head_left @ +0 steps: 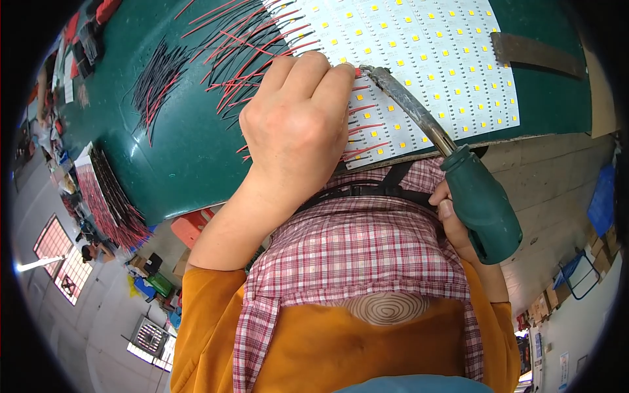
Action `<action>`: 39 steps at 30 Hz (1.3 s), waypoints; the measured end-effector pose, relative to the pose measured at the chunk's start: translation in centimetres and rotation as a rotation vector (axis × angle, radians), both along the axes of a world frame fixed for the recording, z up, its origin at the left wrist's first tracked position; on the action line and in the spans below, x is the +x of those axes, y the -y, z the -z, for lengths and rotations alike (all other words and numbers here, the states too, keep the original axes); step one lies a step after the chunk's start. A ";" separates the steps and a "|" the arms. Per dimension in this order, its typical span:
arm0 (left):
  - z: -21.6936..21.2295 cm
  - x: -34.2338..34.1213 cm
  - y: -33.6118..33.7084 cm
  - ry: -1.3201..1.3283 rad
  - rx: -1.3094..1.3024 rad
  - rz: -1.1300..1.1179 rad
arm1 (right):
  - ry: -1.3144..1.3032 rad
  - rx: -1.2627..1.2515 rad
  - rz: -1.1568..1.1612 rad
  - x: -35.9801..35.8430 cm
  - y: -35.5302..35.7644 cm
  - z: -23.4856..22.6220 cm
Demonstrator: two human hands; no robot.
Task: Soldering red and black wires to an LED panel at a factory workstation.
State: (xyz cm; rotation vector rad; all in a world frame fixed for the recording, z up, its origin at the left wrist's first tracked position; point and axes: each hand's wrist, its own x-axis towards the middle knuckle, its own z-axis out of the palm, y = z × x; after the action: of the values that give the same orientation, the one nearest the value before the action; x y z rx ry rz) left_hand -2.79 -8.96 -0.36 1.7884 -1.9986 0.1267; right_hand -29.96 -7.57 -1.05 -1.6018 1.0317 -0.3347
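Note:
A white LED board (426,59) dotted with small yellow chips lies on the green table (177,150). Red and black wires (249,46) stick out along the board's left edge. My left hand (295,124) rests on that edge, fingers pinched on a red wire end (358,72). My right hand (455,219) grips the green handle of a soldering iron (481,209). Its metal shaft reaches up to the left, and the tip (367,69) meets the wire end beside my left fingertips.
A loose bunch of black and red wires (157,78) lies on the table at the left. More boards with red wires (105,203) are stacked at the table's left end. A dark metal strip (537,56) lies right of the board. Wooden planks (550,183) lie at the right.

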 end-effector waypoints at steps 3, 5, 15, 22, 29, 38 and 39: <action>0.1 0.1 0.0 0.014 -0.002 0.000 | 0.036 -0.013 -0.063 0.4 0.5 -0.3; 0.0 0.0 0.0 0.013 0.019 -0.012 | 0.123 -0.008 -0.056 0.8 0.7 -0.3; -0.3 1.2 0.5 -0.141 -0.005 -0.025 | 0.132 -0.008 -0.031 1.9 1.1 -0.9; 0.0 1.0 0.7 -0.073 0.018 -0.031 | -0.009 0.060 0.020 2.0 0.8 -0.9; 0.2 0.9 0.8 -0.041 0.003 -0.008 | 0.215 0.550 0.345 1.8 0.9 -0.4; 0.2 0.7 0.6 -0.026 0.014 -0.012 | 0.160 0.003 -0.055 1.8 1.7 -0.7; 0.1 0.7 0.5 -0.027 0.016 -0.019 | 0.095 0.017 -0.047 1.9 1.3 -1.1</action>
State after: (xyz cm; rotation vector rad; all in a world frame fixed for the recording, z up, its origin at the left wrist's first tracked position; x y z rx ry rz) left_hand -2.13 -9.42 -0.50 1.8097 -1.9701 0.0917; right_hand -28.01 -8.89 0.03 -1.5773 0.9208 -0.3655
